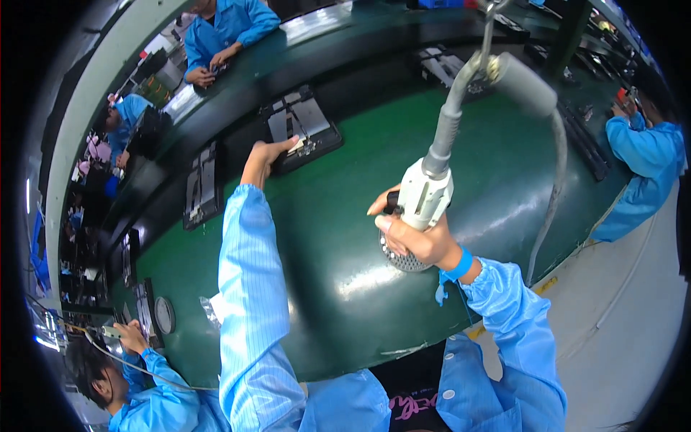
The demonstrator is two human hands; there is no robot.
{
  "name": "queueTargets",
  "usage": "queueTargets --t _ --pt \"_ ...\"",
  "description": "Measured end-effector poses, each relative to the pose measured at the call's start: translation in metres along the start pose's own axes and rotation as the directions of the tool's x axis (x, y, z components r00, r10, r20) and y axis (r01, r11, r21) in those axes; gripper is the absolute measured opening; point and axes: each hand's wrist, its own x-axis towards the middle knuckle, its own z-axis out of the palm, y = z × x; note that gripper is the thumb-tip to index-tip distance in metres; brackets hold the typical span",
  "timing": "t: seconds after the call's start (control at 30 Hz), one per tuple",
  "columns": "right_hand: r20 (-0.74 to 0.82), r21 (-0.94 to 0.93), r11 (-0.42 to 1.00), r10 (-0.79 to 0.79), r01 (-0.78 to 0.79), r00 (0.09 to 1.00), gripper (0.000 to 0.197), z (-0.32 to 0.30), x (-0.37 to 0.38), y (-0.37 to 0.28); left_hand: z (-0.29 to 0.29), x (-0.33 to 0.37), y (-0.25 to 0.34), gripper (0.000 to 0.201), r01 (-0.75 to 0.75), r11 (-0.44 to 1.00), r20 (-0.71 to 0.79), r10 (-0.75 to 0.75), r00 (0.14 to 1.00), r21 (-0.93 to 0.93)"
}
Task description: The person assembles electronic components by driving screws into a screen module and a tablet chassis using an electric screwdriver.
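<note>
Holding angular white tool: right grip. Left grip: touching flat rectangular device.

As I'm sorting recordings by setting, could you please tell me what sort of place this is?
Probably an electronics assembly or repair workshop: there is a long green worktop, a flat black device with exposed inner parts, and a corded hand tool in the right hand.
</note>
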Motion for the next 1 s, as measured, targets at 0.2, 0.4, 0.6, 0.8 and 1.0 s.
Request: queueTargets --t 0.2,0.4,0.6,0.8,1.0 --pt "-0.016 0.029 0.999 -0.013 0.013 1.0 0.019 -0.003 -0.006 0.001 0.016 -0.033 0.011 0.073 -0.312 0.926 -0.236 0.261 0.936 -0.214" --pt "-0.067 0.011 0.997 -0.075 0.076 0.995 0.013 0.006 0.001 0.004 -0.024 -0.105 -0.043 0.053 -0.536 0.699 -0.312 0.435 0.844 -0.474" --pt "-0.144 -0.018 0.982 -0.187 0.186 0.972 0.012 0.0 0.0 0.005 -0.017 -0.295 -0.138 0.062 -0.539 0.775 -0.289 0.461 0.839 -0.329" --pt "-0.098 0.035 0.983 -0.173 0.178 0.98 0.022 0.002 -0.006 0.013 0.027 -0.394 -0.192 0.061 -0.385 0.882 -0.23 0.329 0.916 -0.273" --pt "-0.075 0.007 0.981 -0.193 0.194 0.978 0.023 0.004 -0.014 0.017 0.016 -0.394 -0.206 0.036 -0.284 0.782 -0.432 0.563 0.705 0.555"
